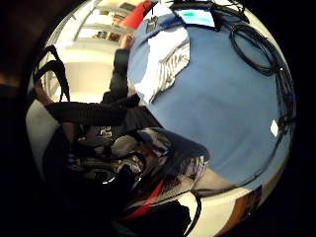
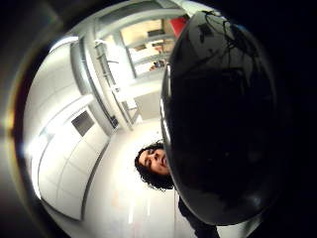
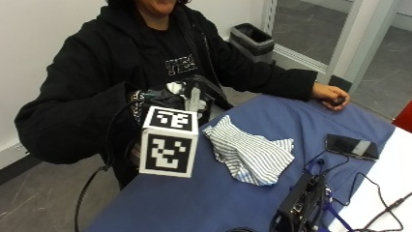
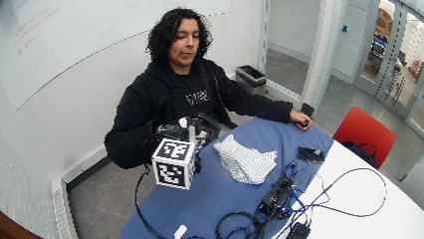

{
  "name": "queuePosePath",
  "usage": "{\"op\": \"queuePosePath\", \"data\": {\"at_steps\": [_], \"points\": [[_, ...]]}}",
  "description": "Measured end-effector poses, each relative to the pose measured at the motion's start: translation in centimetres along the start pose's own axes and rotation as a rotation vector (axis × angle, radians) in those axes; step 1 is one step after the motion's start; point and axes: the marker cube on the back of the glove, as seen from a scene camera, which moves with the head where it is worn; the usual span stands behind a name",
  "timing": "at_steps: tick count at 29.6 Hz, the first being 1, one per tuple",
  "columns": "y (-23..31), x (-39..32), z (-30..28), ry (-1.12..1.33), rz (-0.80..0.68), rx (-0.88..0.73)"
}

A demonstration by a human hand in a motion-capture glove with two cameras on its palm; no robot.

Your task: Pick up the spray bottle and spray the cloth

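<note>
— Item one, the gloved right hand (image 3: 170,104)?
— Raised above the near edge of the blue surface (image 3: 270,121), fingers curled round the dark spray bottle (image 3: 201,99), nozzle upright.
— Bottle's position?
— Off the surface, in that hand, just beside the cloth.
— Item two, the cloth (image 3: 250,153)?
— Striped, crumpled, lying mid-surface, apart from the hand.
— The bare hand (image 3: 330,94)?
— Resting at the far edge, fingers closed on a small dark object (image 3: 338,101).

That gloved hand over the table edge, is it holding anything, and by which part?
The gloved right hand holds a spray bottle raised beside the striped cloth. Only the bottle's top shows, so the exact place of the hold cannot be told.
</note>
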Motion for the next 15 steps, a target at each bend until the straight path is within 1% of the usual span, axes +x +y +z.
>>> {"op": "queuePosePath", "data": {"at_steps": [3,15], "points": [[-1.0,-0.5,0.6,0.056,0.088,-0.085],[-5.0,0.4,4.4,0.142,0.373,-0.312]]}}
